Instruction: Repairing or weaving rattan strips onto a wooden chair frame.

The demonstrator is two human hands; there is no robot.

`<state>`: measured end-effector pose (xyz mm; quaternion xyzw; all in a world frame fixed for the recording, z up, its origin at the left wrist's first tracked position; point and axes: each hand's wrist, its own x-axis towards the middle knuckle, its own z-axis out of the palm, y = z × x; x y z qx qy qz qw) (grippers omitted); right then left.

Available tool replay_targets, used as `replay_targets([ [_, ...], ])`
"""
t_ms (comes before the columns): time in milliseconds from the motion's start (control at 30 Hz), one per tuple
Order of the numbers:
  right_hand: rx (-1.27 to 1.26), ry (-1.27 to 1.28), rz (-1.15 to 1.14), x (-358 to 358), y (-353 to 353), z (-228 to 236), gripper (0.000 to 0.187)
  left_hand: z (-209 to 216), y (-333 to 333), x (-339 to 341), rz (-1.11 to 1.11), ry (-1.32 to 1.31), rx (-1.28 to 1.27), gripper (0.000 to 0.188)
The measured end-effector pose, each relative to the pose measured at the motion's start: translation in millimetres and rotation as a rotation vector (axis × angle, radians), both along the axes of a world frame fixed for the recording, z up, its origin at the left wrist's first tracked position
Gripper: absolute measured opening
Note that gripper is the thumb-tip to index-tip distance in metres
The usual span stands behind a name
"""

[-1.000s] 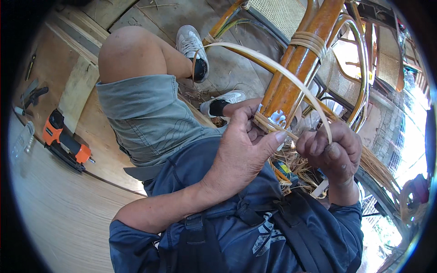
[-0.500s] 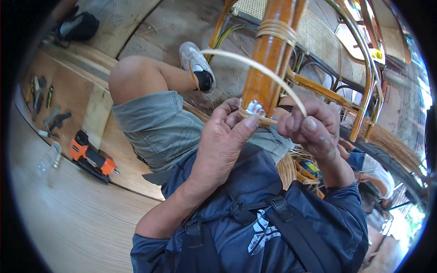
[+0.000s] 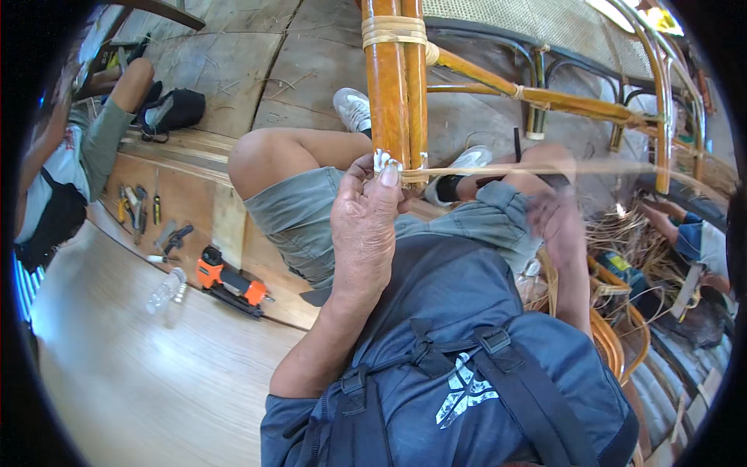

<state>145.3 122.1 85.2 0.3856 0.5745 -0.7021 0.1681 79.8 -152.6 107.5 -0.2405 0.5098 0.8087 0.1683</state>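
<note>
A glossy brown rattan furniture leg [image 3: 389, 101] of poles side by side comes down from the top, with white glue-like stuff [image 3: 380, 159] near its lower end. My left hand [image 3: 364, 210] is closed around that end, its thumb pressed against the glue and the wrapped strip. From there a thin pale rattan strip [image 3: 482, 170] runs taut to the right, its far part smeared by motion. My right hand [image 3: 556, 222] is lowered over my right knee, below the strip and blurred; whether its fingers hold anything is unclear.
An orange and black nail gun [image 3: 233, 282] lies on the wooden boards at left, beside a clear plastic bottle [image 3: 165, 292] and several hand tools [image 3: 134, 206]. A person [image 3: 58, 179] sits at far left. Rattan scraps [image 3: 630, 233] and another person's arm [image 3: 661, 222] are at right.
My right hand has moved away from the leg, down and right, and is blurred. The strip, curved before, now stretches straight to the right. My left hand stays at the leg's end.
</note>
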Motion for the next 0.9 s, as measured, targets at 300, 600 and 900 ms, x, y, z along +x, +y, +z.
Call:
replay_targets([
  [300,0.974,1.13,0.709,-74,-63,32,0.025,-1,4,0,0.003,-0.005,-0.065,0.043],
  [600,0.072,0.589,0.772,-84,-37,-3,0.028,-5,8,4,-0.002,0.129,-0.158,0.047],
  [900,0.152,0.686,0.878,-96,-64,-73,0.028,-9,9,7,-0.004,0.175,-0.223,0.052],
])
